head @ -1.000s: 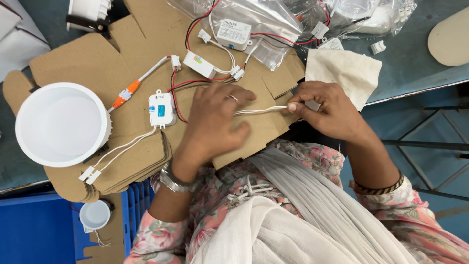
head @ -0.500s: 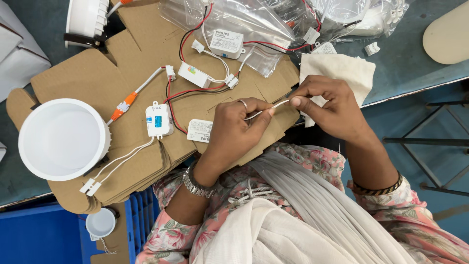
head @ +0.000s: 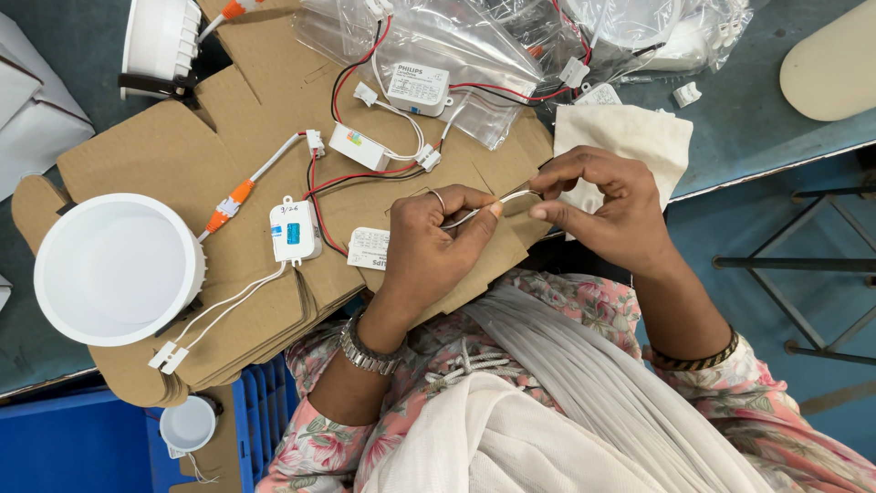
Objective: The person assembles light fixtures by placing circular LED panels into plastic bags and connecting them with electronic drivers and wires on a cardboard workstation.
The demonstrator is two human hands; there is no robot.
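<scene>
On the teal table (head: pixel 757 137), flattened cardboard (head: pixel 137 155) lies.

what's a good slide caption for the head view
Both hands, left hand and right hand, pinch a thin white wire above flattened cardboard, beside a round white lamp housing.

A thin white wire (head: pixel 474 212) stretches nearly level, slightly bowed, pinched at both ends above the stacked cardboard (head: pixel 164 164).
</scene>
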